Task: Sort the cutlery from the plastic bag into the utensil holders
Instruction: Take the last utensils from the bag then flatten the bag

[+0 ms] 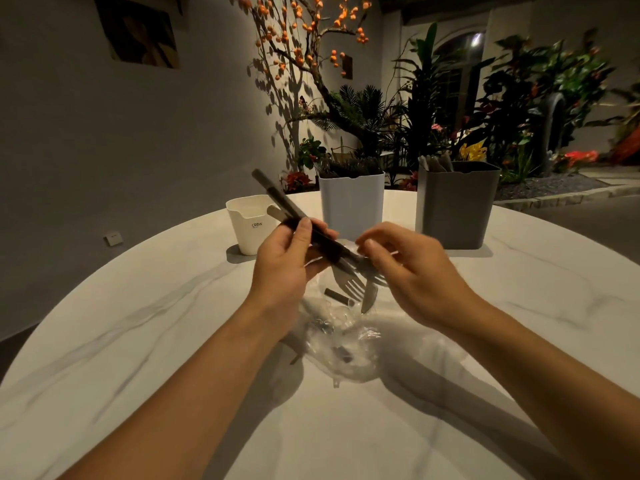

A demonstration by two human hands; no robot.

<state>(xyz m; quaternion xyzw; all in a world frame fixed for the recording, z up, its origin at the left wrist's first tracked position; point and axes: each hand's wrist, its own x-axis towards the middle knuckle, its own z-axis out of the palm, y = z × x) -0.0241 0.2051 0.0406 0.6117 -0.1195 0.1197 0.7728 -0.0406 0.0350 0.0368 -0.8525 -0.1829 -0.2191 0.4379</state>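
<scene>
The bench (145, 341) looks like polished white marble with grey veins, smooth and faintly glossy. The plastic bag (341, 337) is clear, crinkled film catching highlights. The fork (349, 284) and knife (369, 299) show dull brushed metal at their ends, with dark matt handles, possibly coated. The white holder (247, 226), pale blue holder (351, 206) and grey holder (455, 206) seem smooth matt plastic

three holders (351, 202) stand on one table (138, 306). two hands (280, 261), one bag (343, 337). the bunched cutlery (349, 278) can't be counted exactly.
</scene>
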